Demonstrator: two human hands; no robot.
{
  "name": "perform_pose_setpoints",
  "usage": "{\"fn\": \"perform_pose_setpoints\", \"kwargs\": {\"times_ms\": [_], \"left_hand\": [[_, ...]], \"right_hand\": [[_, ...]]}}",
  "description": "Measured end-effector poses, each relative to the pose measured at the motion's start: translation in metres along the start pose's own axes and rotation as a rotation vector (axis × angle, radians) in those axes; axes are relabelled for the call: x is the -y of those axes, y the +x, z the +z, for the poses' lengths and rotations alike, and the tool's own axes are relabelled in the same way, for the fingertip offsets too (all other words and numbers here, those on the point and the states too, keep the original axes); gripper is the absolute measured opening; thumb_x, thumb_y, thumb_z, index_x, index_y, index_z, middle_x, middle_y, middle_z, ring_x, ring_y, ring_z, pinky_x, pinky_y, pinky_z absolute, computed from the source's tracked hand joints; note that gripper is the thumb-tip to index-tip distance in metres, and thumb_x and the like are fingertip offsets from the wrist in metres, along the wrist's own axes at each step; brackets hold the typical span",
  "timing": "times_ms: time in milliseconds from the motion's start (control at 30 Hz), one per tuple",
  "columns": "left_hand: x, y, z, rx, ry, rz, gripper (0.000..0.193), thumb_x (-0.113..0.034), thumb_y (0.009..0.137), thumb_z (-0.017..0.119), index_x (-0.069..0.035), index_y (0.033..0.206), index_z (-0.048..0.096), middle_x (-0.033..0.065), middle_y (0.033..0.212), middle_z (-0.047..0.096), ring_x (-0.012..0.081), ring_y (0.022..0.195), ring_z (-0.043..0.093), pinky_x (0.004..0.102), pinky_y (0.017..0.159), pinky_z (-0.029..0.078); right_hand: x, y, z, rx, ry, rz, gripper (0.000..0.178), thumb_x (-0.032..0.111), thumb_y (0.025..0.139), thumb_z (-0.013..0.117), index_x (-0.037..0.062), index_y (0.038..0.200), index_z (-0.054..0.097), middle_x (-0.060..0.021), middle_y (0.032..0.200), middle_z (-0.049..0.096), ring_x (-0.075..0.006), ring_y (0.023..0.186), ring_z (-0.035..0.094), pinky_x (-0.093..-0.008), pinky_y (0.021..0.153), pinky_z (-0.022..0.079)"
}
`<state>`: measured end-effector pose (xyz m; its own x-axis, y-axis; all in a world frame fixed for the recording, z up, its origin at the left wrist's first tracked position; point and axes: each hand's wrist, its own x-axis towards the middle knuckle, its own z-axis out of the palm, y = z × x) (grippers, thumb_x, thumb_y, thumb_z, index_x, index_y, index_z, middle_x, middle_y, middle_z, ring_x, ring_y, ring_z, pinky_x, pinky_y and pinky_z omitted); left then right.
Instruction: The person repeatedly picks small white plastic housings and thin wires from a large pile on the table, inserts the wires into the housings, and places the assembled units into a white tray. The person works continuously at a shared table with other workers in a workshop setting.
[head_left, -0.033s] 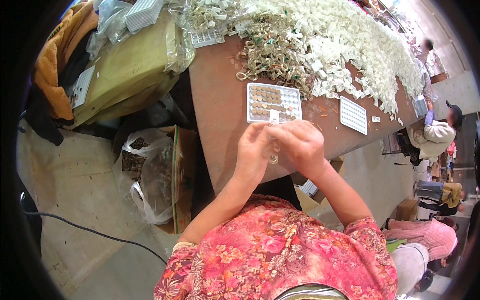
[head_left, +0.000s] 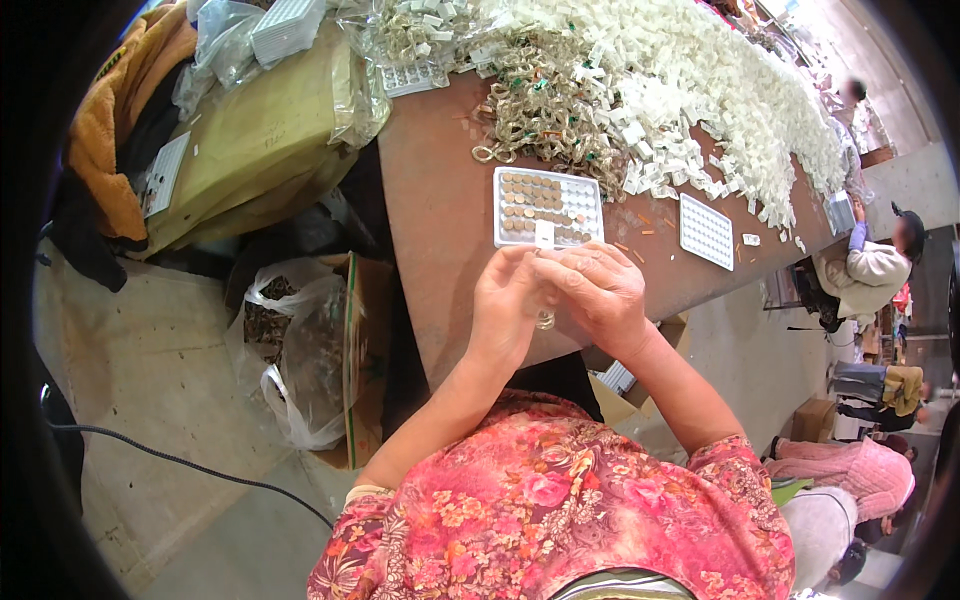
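Note:
My left hand (head_left: pixel 508 300) and my right hand (head_left: pixel 603 292) meet just in front of a white compartment tray (head_left: pixel 497 205), fingertips pinched together. Between them they hold a small tagged band; its white tag (head_left: pixel 544 233) sticks up past the fingertips, over the tray's near edge. A pale, clear-looking loop (head_left: pixel 545 320) hangs below the hands, partly hidden by the fingers. Round brown discs (head_left: pixel 531 188) fill many of the tray's pockets, mostly toward its left and near side. What exactly the fingertips pinch is too small to make out.
A large heap of white tags (head_left: pixel 690 90) spreads along the far side, beside a pile of beige loops (head_left: pixel 540 110). Another white tray (head_left: pixel 706 232) lies to the right, near scattered orange sticks. Left stand a wrapped carton (head_left: pixel 265 125) and a bag-lined box (head_left: pixel 365 360). People work at far right.
My right hand's fingers have shifted slightly and spread a little over the band. The white tag has moved slightly left. The left hand stays almost in place.

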<state>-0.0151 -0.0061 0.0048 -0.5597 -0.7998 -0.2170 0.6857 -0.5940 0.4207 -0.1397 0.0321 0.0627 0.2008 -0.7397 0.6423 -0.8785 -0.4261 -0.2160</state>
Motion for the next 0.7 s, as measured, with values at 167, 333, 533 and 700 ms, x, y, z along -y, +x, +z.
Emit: {"fn": "perform_pose_setpoints", "kwargs": {"times_ms": [167,333,533,700], "left_hand": [[0.0,0.0,-0.004,0.011,-0.003,-0.025,0.017,-0.016,0.097,0.056,-0.007,0.11,0.052,0.009,0.096,0.063,0.009,0.067,0.053,0.0205,0.056,0.042],[-0.002,0.001,-0.005,0.027,-0.003,-0.021,0.016,-0.017,0.097,0.055,-0.01,0.111,0.051,0.0092,0.094,0.063,0.0035,0.053,0.034,0.0165,0.045,0.027],[-0.003,0.002,-0.002,0.04,-0.026,-0.032,0.016,-0.018,0.096,0.057,-0.01,0.11,0.052,0.0087,0.094,0.063,0.0039,0.055,0.039,0.0174,0.047,0.03],[-0.002,0.002,-0.001,-0.013,-0.027,-0.018,0.017,-0.018,0.095,0.058,-0.01,0.11,0.054,0.0064,0.094,0.063,0.0086,0.069,0.055,0.0203,0.059,0.044]], "right_hand": [[-0.044,0.012,0.008,-0.072,0.089,0.424,0.026,0.008,0.082,0.067,0.007,0.108,0.068,-0.012,0.093,0.069,-0.0224,0.08,0.067,-0.03,0.071,0.053],[-0.088,0.023,0.031,0.145,-0.098,0.425,0.014,0.014,0.082,0.066,0.0077,0.093,0.07,-0.0087,0.081,0.065,-0.0277,0.079,0.063,-0.0372,0.069,0.051],[-0.086,0.024,0.031,0.102,0.002,0.404,0.007,0.011,0.077,0.071,0.0067,0.083,0.07,-0.0075,0.08,0.065,-0.0256,0.076,0.064,-0.035,0.068,0.051],[-0.046,0.021,-0.002,0.085,0.285,0.44,0.011,0.0,0.074,0.072,0.0028,0.084,0.07,-0.0082,0.08,0.065,-0.0195,0.07,0.064,-0.0293,0.064,0.051]]}}
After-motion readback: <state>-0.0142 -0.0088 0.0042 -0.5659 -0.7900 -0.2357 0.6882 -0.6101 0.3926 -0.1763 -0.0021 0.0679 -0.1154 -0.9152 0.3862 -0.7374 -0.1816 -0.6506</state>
